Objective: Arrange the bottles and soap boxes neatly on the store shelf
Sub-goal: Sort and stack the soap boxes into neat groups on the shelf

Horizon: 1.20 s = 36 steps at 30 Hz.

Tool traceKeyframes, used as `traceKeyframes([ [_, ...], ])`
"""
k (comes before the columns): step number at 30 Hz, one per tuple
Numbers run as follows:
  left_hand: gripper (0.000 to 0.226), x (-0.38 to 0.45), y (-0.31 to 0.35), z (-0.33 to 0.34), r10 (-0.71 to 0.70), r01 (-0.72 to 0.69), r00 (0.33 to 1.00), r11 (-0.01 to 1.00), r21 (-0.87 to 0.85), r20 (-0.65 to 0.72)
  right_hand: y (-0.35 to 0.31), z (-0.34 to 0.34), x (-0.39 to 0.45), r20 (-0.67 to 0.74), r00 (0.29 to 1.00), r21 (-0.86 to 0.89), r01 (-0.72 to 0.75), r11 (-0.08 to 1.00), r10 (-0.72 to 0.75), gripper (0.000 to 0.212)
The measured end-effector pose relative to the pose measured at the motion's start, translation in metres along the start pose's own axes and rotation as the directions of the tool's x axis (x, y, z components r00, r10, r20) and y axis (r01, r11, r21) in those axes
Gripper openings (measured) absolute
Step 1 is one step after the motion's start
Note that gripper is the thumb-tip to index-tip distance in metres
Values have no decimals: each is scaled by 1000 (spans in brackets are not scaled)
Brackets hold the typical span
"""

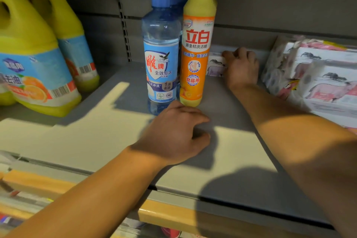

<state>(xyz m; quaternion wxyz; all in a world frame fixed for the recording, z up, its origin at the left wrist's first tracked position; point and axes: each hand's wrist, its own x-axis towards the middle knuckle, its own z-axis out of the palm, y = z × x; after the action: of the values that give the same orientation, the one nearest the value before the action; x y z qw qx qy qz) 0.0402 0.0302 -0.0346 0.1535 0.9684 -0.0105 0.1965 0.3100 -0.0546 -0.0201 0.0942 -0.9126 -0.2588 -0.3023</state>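
Shelf (96,135) is grey metal, sunlit in patches, with a wood-coloured front strip along the near edge.

Blue bottle (161,48): clear, blue cap, upright at centre. Second blue-capped bottle sits right behind it, mostly hidden.

Yellow bottle (197,44): orange label, yellow top, upright, just right of the blue bottle and touching or nearly touching it. Another yellow cap shows just behind it.

Jugs (32,54): two big yellow-green ones with handles, far left, one behind the other, upright, well apart from the centre bottles.

Soap box (215,64): white with pink animal print, far back on the shelf, right of and behind the yellow bottle.

Soap stack (313,79): same print, wrapped packs piled at the right end, some tilted, not squared up.

Right hand (240,67): reached to the back of the shelf, between the yellow bottle and the soap stack. Fingers curled over the right end of the soap box, holding it. Box rests on the shelf as far as I can see; its underside is hidden by the bottle and the hand.

Left hand (177,131): on the shelf surface just near of the two centre bottles, palm down, fingers loosely curled, nothing in it. Knuckles close to the blue bottle's base; contact unclear.

Both forearms bare, coming in from the near edge. Lower shelf below shows blurred goods, can't identify.
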Motion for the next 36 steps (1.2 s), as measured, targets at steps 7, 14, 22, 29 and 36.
traceKeyframes([
  [7,40,2,-1,2,5,-5,1000,1000,-7,-5,-10,-42,-15,182,983,76,-43,996,29,66],
  [14,42,1,5,-3,-26,24,998,999,37,60,-16,-112,-90,188,976,251,61,966,-111,47],
  [22,29,0,36,-11,-92,93,987,996,-1,131,39,-178,-166,119,993,280,-58,958,25,39],
  [29,40,16,96,15,-92,99,995,966,-239,40,106,-180,-197,214,969,-87,-105,991,122,62],
  [36,33,14,94,22,33,-27,998,995,-98,59,109,-165,-205,118,992,-43,-44,998,49,52],
])
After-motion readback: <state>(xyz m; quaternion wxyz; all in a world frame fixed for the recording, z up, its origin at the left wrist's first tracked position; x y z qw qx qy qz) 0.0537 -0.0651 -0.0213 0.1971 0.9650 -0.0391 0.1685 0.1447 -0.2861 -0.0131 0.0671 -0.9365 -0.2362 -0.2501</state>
